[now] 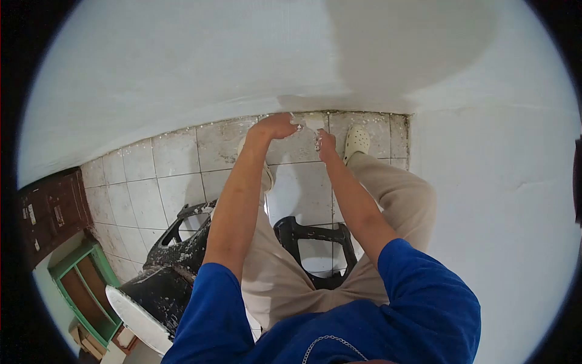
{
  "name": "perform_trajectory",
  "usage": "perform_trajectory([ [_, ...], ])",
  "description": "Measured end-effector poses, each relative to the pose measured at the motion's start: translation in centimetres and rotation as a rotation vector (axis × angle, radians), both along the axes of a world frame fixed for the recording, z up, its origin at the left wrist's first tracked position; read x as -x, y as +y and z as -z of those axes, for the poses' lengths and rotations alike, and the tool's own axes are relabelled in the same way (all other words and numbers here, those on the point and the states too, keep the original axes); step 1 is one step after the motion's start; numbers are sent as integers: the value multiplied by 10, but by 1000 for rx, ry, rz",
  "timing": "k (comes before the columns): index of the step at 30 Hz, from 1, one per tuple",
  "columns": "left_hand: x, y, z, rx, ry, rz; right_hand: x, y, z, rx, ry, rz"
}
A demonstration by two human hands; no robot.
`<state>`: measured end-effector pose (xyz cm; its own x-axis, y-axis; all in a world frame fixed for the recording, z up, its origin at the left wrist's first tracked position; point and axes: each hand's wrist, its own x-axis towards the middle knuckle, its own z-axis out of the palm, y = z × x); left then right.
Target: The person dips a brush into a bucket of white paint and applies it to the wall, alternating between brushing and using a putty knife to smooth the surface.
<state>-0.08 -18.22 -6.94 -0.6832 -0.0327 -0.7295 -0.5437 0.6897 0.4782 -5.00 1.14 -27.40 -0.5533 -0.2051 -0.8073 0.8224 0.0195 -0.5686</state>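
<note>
My left hand is low against the white wall, just above the tiled floor. Its fingers are closed, with white paste smeared on the fingertips. Close to its right, my right hand is also closed, and white paste coats its fingers too. Between and just beyond the hands shows a small pale flat piece, near the foot of the wall. I cannot make out which hand, if either, grips it.
White floor tiles carry dirt and white specks along the wall. A second wall rises on the right. Black plastic frames stand between and beside my legs. At lower left are a spattered black bucket, a green frame and a brown panel.
</note>
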Motion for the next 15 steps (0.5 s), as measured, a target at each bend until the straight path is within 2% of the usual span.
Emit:
perform_trajectory([
  [2, 0, -1, 30, 34, 16, -29, 2, -9, 16, 26, -29, -7],
  [4, 4, -2, 36, 58, -27, 15, 1, -18, 30, 65, -63, 13],
  [7, 9, -5, 46, 43, -49, 52, 8, -27, 55, -29, -75, -67],
  [9, 14, -4, 48, 26, -28, 56, 14, -23, 85, -76, 50, -147],
  [10, 14, -1, 45, 23, -11, 47, 16, -24, 87, -98, 109, -191],
  [13, 11, 7, 36, 71, -36, -2, 26, -19, 67, -42, -68, -62],
  [15, 14, 10, 34, 91, -58, -6, 32, -19, 66, -2, -58, -55],
])
